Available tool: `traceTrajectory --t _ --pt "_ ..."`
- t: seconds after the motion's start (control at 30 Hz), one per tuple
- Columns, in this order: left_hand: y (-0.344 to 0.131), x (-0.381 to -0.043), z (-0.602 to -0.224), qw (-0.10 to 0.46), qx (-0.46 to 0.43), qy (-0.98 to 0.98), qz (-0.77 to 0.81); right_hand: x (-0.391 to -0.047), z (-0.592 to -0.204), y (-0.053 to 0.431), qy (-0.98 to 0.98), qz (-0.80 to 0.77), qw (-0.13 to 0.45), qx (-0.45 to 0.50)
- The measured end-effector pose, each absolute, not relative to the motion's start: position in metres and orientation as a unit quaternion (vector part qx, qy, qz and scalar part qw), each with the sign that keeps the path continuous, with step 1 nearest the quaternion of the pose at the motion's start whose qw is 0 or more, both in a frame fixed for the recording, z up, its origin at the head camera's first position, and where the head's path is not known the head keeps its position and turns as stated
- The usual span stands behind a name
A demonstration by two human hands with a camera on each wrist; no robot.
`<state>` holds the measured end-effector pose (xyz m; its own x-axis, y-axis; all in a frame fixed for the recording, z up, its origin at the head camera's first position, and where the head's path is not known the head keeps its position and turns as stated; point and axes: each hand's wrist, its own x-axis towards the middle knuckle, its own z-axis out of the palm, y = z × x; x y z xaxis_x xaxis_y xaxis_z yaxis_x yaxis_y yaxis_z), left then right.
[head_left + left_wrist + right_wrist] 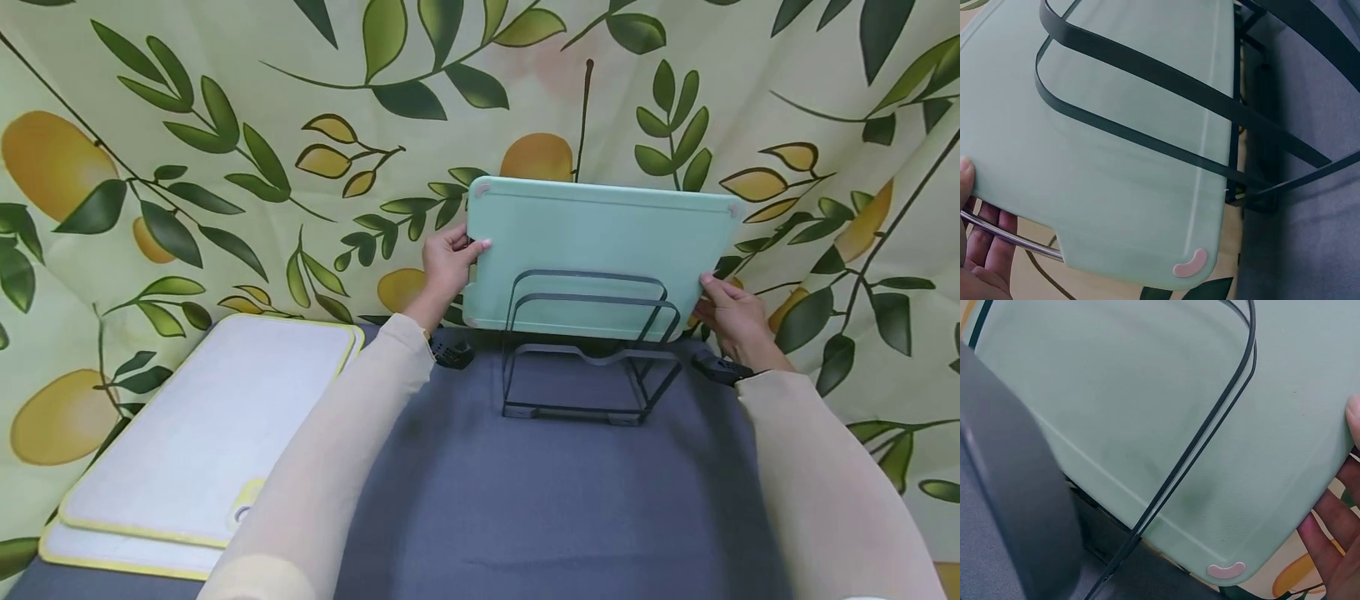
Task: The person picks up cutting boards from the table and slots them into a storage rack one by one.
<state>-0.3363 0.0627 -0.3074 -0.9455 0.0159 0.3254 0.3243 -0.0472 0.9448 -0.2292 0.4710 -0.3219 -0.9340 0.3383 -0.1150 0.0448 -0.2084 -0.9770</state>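
A dark rack [1147, 72] partly hides the mint-green board [600, 237].

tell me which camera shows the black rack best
The head view: it shows most of the rack, top to bottom, standing on the table. Both wrist views show only cropped bars, close up, in front of the green board.
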Motion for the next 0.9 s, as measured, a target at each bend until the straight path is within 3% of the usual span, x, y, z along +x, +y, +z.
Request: traceTrajectory --t 0.67,0.9 --pt "0.055 -0.332 -0.328 0.067 -0.096 -0.686 -0.718 -0.226 -0.347 0.467 -0.59 0.792 0.076 -0.141" --pt "0.056 -0.332 -0.334 0.07 -0.084 -0.688 -0.718 -0.226 -0.352 0.463 -0.56 0.811 0.101 -0.137"
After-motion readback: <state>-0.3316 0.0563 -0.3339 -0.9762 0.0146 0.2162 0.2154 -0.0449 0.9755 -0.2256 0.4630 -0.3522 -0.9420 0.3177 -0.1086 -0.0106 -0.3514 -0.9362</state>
